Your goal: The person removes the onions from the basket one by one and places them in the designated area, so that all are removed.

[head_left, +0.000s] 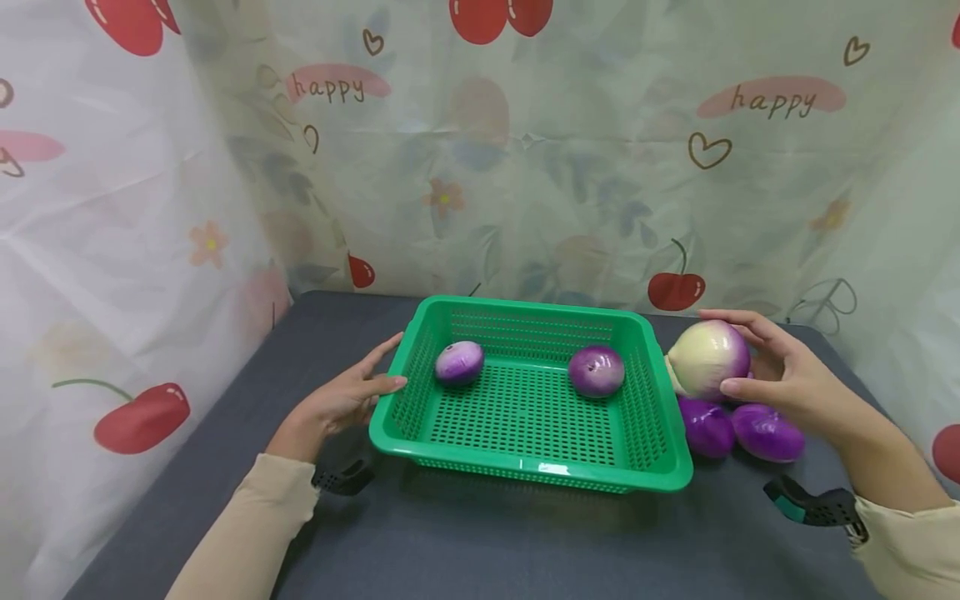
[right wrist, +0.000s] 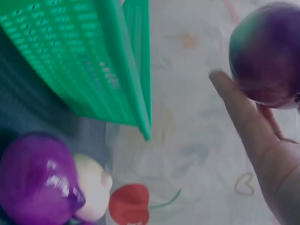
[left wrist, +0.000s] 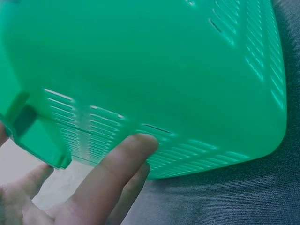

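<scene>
A green plastic basket (head_left: 525, 479) stands on the table with two purple onions inside, one at the left (head_left: 460, 363) and one at the right (head_left: 596, 372). My left hand (head_left: 341, 400) rests at its left side with fingers fairly straight. In the left wrist view, fingers (left wrist: 117, 173) lie against the slotted outer wall. Beyond the basket's right side my right hand (head_left: 787, 375) holds a pale-and-purple onion (head_left: 705, 358) between thumb and fingers; in the right wrist view the held onion (right wrist: 267, 56) shows a dark purple side. Beneath it sit two purple onions (head_left: 768, 433).
A dark grey tabletop (head_left: 480, 542) extends in front of the basket. Behind and at both sides hangs a pale curtain (head_left: 525, 167) printed with cherries, hearts and flowers. In the right wrist view a pale, rounded thing (right wrist: 93, 187) shows behind a purple onion (right wrist: 37, 178).
</scene>
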A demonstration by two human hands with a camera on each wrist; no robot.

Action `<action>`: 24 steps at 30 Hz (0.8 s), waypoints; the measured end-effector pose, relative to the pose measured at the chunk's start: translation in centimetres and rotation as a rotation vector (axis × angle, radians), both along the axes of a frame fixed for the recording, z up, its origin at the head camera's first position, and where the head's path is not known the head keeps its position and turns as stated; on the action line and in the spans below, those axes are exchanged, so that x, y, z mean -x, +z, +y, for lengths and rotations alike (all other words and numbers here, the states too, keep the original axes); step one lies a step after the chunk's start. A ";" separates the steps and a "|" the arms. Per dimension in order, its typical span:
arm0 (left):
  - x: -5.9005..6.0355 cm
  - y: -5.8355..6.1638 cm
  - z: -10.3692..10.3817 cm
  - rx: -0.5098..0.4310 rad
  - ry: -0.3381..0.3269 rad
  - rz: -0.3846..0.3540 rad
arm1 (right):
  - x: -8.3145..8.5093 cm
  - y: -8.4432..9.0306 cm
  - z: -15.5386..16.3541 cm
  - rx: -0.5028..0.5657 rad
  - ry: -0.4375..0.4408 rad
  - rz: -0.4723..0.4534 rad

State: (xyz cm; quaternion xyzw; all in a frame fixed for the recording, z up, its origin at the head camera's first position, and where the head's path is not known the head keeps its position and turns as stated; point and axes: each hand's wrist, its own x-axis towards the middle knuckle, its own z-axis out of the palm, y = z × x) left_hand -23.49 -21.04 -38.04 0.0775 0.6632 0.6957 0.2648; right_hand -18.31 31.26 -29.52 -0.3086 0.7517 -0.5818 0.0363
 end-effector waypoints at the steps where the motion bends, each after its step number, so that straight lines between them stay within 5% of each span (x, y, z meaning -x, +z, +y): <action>1: 0.0 0.0 0.0 -0.001 0.003 -0.003 | -0.1 -0.1 0.4 0.008 -0.017 0.009; 9: 0.0 0.1 0.0 0.008 0.000 -0.003 | -0.8 -1.7 3.6 0.077 -0.172 0.019; 24: 0.1 0.0 0.1 0.017 0.013 -0.009 | -2.5 -5.5 9.8 0.230 -0.279 0.006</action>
